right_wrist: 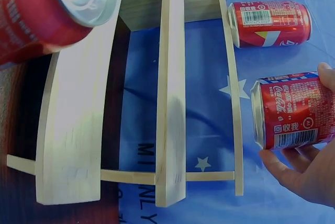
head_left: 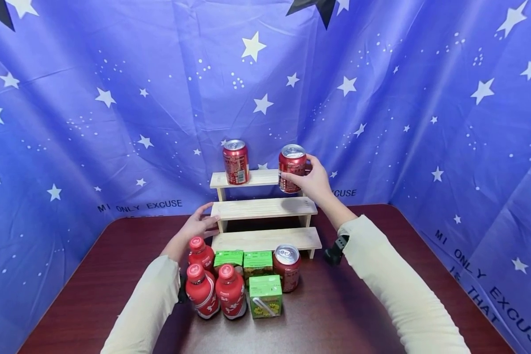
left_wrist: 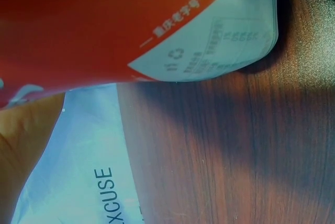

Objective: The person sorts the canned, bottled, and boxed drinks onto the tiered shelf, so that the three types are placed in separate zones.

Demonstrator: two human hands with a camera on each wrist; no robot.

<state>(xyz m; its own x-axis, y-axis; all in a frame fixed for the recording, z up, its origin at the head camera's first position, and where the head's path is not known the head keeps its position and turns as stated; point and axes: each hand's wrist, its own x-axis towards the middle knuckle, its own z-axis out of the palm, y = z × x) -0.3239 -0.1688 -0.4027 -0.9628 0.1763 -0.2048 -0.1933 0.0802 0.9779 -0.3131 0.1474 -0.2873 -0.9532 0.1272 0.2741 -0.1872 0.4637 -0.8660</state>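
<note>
The right hand (head_left: 315, 184) is grasping a red cylindrical metal drink can with a silver top (head_left: 293, 164), wrapping fingers and thumb around its sides and holding it upright just above the right end of the top step of a pale wooden three-step stand (head_left: 265, 210). A second red metal can (head_left: 236, 166) is standing upright on that step's left end. The left hand (head_left: 196, 227) is touching the left end of the middle step; whether its fingers are gripping the wood, I cannot tell. In front of the stand, three red capped bottles (head_left: 201, 295), three green box-shaped cartons (head_left: 265, 295) and a third red can (head_left: 288, 275) are standing on the dark reddish-brown wooden surface (head_left: 345, 309). A blue cloth with white stars (head_left: 159, 73) is hanging behind.
</note>
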